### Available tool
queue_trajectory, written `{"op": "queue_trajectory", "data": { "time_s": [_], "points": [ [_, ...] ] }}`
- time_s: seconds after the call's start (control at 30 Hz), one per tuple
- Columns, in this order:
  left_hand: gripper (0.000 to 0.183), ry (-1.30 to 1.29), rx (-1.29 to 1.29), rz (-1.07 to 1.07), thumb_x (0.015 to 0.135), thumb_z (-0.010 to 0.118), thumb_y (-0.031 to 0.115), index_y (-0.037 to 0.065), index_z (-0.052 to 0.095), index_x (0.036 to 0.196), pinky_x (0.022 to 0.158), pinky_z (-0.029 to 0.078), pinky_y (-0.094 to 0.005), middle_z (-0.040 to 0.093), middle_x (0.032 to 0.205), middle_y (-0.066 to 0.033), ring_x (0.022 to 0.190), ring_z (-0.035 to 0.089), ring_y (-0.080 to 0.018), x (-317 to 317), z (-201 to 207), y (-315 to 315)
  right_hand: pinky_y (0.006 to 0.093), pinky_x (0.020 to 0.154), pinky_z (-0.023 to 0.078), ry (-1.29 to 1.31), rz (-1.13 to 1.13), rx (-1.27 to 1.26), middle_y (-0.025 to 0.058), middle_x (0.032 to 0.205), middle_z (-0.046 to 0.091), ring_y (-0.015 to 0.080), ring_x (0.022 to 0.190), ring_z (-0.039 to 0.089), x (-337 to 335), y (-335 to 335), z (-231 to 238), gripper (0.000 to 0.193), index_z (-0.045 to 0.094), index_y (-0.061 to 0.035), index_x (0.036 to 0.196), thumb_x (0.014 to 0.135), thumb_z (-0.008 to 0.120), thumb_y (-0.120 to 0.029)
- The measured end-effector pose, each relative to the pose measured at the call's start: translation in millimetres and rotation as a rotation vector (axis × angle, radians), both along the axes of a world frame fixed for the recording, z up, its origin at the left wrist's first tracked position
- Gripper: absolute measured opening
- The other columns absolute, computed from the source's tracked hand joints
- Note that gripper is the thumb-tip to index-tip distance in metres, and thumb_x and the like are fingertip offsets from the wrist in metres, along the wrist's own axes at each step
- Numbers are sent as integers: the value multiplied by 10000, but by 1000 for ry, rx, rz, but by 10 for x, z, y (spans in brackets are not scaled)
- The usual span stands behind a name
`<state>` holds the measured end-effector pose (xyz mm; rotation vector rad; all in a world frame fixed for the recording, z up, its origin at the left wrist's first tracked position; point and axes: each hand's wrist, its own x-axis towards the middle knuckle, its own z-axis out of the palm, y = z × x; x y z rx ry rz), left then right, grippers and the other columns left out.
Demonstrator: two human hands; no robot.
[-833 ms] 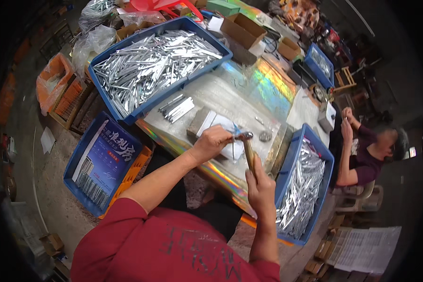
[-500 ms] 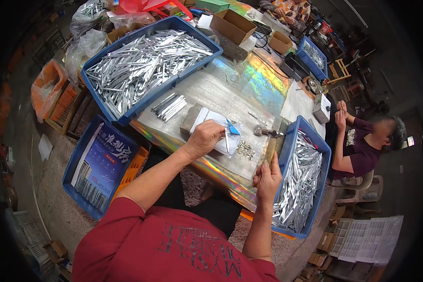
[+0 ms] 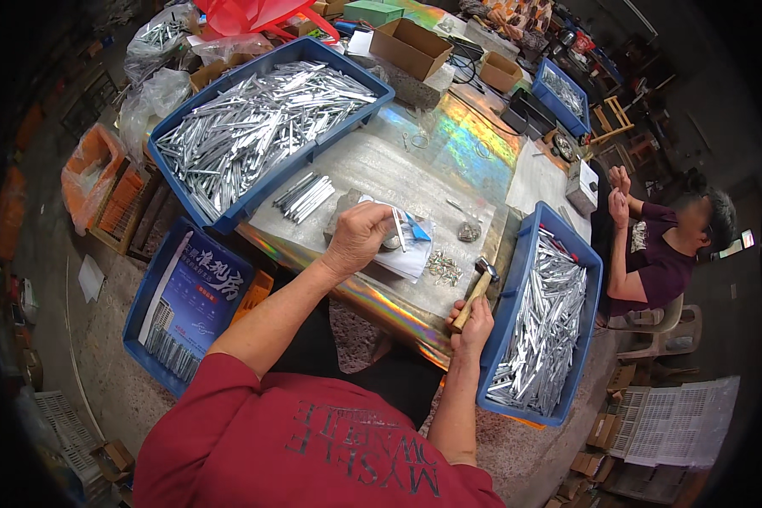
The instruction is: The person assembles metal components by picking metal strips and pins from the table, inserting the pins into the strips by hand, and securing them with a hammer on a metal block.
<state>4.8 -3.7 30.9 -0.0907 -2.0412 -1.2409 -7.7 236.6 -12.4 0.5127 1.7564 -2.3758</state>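
Bench stock, as it lies:

- Your left hand [image 3: 360,237]: curled shut on a thin metal strip [image 3: 395,229], pinning it on a small grey block [image 3: 347,207] at the middle of the holographic-foil table [image 3: 474,144]. The strip juts out to the right of your fingers, over a white sheet with a blue corner [image 3: 411,254].
- Your right hand [image 3: 474,326]: closed round the wooden handle of a small hammer [image 3: 476,288], at the near right edge of the table. The hammer head is raised just clear of the top, near the strip but not on it.
- Far left: a big blue tray [image 3: 229,216] heaped with silver strips; you judge this the larger share of the stock.
- Right, just beside your hammer hand: a second blue tray [image 3: 516,279], less full, with strips lying lengthwise.
- Between the big tray and your left hand: a short loose bundle of strips [image 3: 305,196] on the table.
- Near the hammer: a small pile of tiny metal bits [image 3: 442,267].
- Near left, on the floor: a blue crate covered by a printed sheet [image 3: 186,296].
- Far right: another person [image 3: 665,254], seated, hands raised.

Progress, judged: one strip in hand, much of the pile left
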Motion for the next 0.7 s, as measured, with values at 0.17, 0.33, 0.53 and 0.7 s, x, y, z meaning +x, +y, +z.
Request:
{"op": "queue_trajectory", "data": {
  "time_s": [0.17,0.33,0.53,0.7],
  "points": [
    [107,-326,295,-97,781,540,101,0,572,769,533,385,-215,544,638,-17,590,481,-58,139,53,71,316,481,444,249,164,963,113,677,511,225,558,531,69,108,-22,249,471,-24,972,794,461,-198],
    [155,-360,422,-173,807,514,135,-10,560,778,539,376,-189,526,644,15,612,450,-33,244,-95,66,347,615,431,459,169,1615,163,750,523,295,677,528,222,67,193,298,477,-1,992,758,508,-183],
    [154,-462,404,-271,802,509,125,-18,550,761,542,382,-197,531,652,14,619,456,-36,406,-55,223,307,587,429,814,228,1040,137,806,537,229,653,533,444,-378,617,285,517,2,976,714,579,-89],
    [92,-482,171,-317,737,515,59,-16,540,784,554,413,-268,558,667,-103,612,532,-140,634,1,387,316,533,432,1063,502,868,116,758,537,243,639,535,543,-637,562,276,534,-6,931,670,609,-61]
  ]
}}
